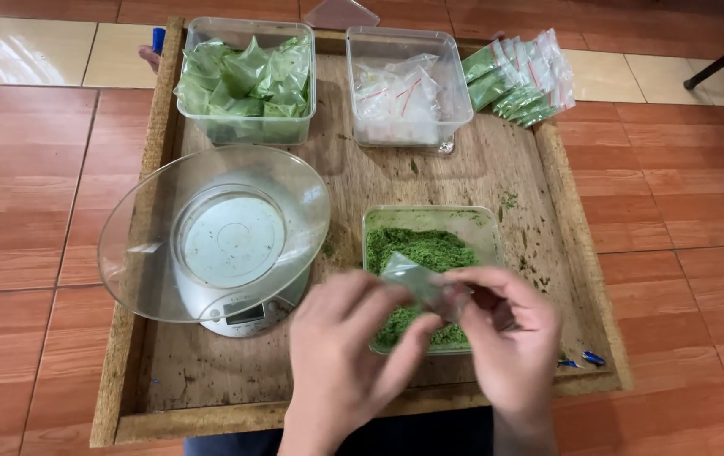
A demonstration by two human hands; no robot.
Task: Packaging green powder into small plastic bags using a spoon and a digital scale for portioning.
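Both hands sit in the lower centre of the frame, meeting over the near edge of a clear container of green powder (430, 253). The left hand (341, 355) and the right hand (506, 338) together pinch a small clear plastic bag (417, 279) between thumbs and fingertips; the bag is blurred, so its contents cannot be told. Both grips are closed on the bag, one at each side. The container of green powder rests on a wooden tray (539, 219) that fills most of the frame and lies on a red-brown tiled floor (683, 194). To the left of centre stands a kitchen scale (248, 317) carrying a wide clear bowl (210, 228), well apart from the hands. In the upper left of the tray is a clear tub of filled green bags (248, 80). Just beside it, at upper centre, is a clear tub of clear bags with red strips (404, 89). At the upper right, a row of sealed green packets (522, 76) lies across the tray rim. Green crumbs are scattered over the tray surface.
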